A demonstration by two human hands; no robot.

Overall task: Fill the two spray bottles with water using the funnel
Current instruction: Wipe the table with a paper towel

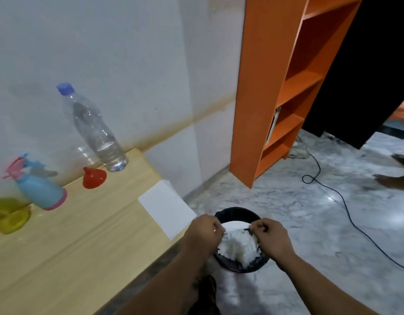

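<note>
A blue spray bottle [40, 192] with a pink head and pink base stands on the wooden table [71, 246] at the left. A yellow spray bottle [9, 215] sits at the far left edge, partly cut off. The red funnel [93, 177] rests mouth down near the wall. A clear water bottle [94, 130] with a blue cap stands behind it, holding a little water. My left hand [204, 233] and my right hand [270, 239] are off the table's right end, over a black bin [238, 213], both pinching crumpled white paper [238, 245].
A white sheet [168, 211] lies on the table's right corner. An orange shelf unit [280, 87] stands against the wall to the right. A black cable [346, 205] runs across the marble floor. Someone's foot [394, 178] shows at the far right.
</note>
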